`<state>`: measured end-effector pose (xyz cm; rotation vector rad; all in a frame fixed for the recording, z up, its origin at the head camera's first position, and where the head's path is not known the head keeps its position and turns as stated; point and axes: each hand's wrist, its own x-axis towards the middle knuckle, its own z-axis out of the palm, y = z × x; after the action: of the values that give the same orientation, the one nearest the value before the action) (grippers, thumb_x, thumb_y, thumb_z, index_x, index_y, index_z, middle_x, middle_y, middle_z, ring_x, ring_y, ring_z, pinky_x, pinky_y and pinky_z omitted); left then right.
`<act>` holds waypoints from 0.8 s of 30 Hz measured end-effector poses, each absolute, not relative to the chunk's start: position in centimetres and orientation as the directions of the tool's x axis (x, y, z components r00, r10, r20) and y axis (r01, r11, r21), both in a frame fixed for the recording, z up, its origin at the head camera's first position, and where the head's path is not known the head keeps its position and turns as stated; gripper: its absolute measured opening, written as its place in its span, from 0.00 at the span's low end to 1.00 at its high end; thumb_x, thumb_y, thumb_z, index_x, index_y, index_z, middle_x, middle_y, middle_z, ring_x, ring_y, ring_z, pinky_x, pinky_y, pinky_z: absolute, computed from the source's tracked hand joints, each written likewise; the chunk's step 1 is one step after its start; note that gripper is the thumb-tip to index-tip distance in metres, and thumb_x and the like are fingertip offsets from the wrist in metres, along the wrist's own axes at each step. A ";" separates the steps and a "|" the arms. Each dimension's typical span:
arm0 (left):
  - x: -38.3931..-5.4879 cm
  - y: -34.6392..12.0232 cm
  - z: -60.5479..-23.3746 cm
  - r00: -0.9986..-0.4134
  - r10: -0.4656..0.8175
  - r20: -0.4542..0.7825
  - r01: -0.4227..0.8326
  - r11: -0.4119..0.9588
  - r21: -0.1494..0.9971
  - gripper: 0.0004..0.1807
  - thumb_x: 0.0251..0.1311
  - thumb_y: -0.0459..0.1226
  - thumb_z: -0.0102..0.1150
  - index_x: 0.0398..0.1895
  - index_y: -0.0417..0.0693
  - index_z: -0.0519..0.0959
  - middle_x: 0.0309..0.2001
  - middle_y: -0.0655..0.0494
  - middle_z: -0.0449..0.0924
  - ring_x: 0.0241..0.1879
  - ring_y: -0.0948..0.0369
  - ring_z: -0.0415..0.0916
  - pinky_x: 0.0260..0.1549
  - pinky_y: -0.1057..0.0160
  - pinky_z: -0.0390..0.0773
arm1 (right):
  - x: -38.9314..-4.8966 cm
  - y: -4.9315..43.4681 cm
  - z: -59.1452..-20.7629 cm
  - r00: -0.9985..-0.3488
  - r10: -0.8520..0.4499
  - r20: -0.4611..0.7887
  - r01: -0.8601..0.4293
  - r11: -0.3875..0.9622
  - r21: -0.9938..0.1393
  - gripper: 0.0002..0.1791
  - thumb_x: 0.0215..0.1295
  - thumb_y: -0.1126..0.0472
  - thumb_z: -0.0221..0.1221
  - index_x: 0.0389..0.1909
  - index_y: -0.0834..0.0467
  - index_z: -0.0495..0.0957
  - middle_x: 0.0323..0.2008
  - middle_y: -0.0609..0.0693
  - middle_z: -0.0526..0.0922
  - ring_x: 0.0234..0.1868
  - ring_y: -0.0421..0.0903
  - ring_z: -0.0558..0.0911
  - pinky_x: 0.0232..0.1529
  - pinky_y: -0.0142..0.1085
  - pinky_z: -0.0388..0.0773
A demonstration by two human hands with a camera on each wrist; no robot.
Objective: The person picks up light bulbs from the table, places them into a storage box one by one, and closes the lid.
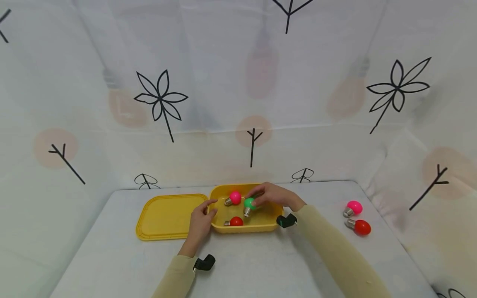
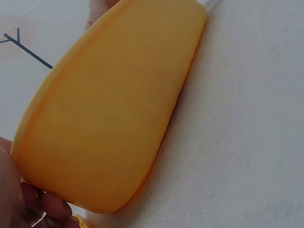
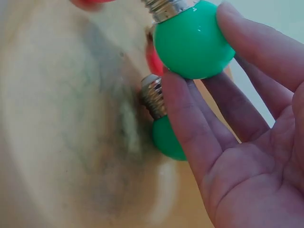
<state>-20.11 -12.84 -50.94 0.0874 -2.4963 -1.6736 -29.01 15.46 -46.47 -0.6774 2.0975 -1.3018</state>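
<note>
Grip of right hand (image 1: 271,194) pinches green bulb (image 1: 248,203) by its globe (image 3: 192,42); left hand (image 1: 200,224) holds yellow box (image 1: 246,229), probably for steadiness.

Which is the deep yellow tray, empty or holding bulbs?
Not empty: in the head view, a pink bulb and a red bulb lie inside the deep tray.

Left hand (image 1: 200,220): fingers (image 2: 56,205) bent, gripping!
Right hand (image 1: 273,195): a neat pinch here, back of the hand uppermost!
Arms (image 1: 329,246): both stretched forward, long-sleeved!
</note>
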 end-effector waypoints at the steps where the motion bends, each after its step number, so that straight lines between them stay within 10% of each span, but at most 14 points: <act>1: -20.1 -12.8 -50.9 -0.989 -0.125 0.079 0.026 0.381 0.924 0.15 0.65 0.31 0.61 0.55 0.45 0.83 0.26 0.55 0.60 0.29 0.58 0.61 0.25 0.65 0.59 | -29.1 15.4 -46.5 -0.699 -0.683 -0.211 -0.120 0.403 -0.908 0.18 0.64 0.59 0.65 0.54 0.57 0.83 0.48 0.51 0.83 0.47 0.49 0.80 0.53 0.42 0.77; 24: -20.1 -12.7 -51.0 -0.989 -0.137 0.059 0.003 0.379 0.925 0.15 0.65 0.31 0.61 0.54 0.49 0.83 0.27 0.55 0.59 0.31 0.58 0.62 0.27 0.65 0.61 | -29.2 14.6 -46.9 -0.624 -0.734 -0.266 -0.106 0.417 -0.903 0.21 0.59 0.66 0.68 0.55 0.61 0.83 0.51 0.49 0.84 0.50 0.48 0.80 0.54 0.41 0.76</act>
<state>-20.10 -12.73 -51.01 0.1223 -2.5020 -1.6790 -29.19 14.55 -46.88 -0.7098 2.0104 -1.2148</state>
